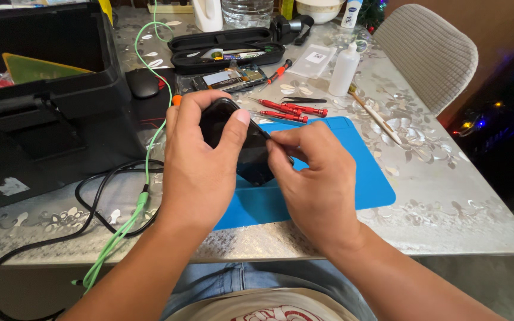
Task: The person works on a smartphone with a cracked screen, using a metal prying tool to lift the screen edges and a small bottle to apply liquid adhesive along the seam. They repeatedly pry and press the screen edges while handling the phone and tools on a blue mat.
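Fingers of my left hand (200,163) are clamped around a black phone (242,142), held tilted above the blue mat (358,172) on the surface. My right hand (316,178) pinches shut at the phone's three o'clock edge; red screwdrivers (290,109) lie at twelve o'clock.

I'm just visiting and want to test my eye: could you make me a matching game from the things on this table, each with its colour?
Things:
1. work mat
2. thin cable
3. squeeze bottle
4. phone held by left hand and right hand

Colours:
A. white
B. black
C. blue
D. green

Pairs: 1-C, 2-D, 3-A, 4-B
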